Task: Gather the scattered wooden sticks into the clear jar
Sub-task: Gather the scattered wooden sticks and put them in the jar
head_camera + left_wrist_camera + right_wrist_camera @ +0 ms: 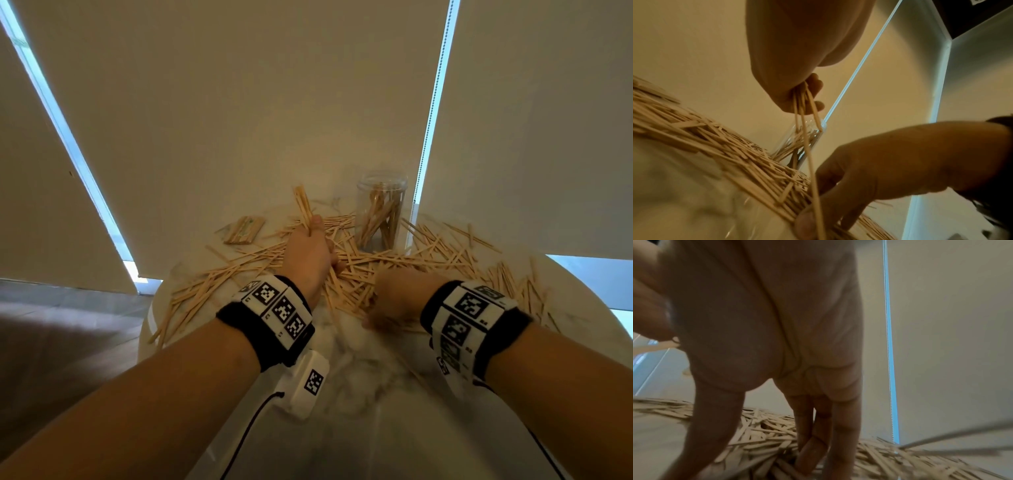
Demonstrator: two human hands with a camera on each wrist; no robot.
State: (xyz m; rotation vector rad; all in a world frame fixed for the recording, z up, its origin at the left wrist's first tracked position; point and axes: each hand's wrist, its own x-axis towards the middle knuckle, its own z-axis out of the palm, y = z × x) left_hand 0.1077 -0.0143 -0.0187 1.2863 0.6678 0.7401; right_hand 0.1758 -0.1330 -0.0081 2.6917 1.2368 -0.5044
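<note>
Pale wooden sticks [394,263] lie scattered in a wide band across the round marble table [376,394]. The clear jar [382,212] stands upright at the table's far side, with several sticks in it. My left hand [313,228] grips a small bundle of sticks [303,205], held a little to the left of the jar. The left wrist view shows that bundle [803,104] hanging from the curled fingers [813,87]. My right hand [394,298] reaches down into the pile in front of the jar. Its fingers [813,434] point straight into the sticks [760,431], thumb apart.
A flat packet of sticks [243,229] lies at the table's far left. Pale roller blinds hang close behind the table, with a bead chain [431,120] beside the jar. The table's near half [359,359] shows bare marble. The floor [68,325] lies off to the left.
</note>
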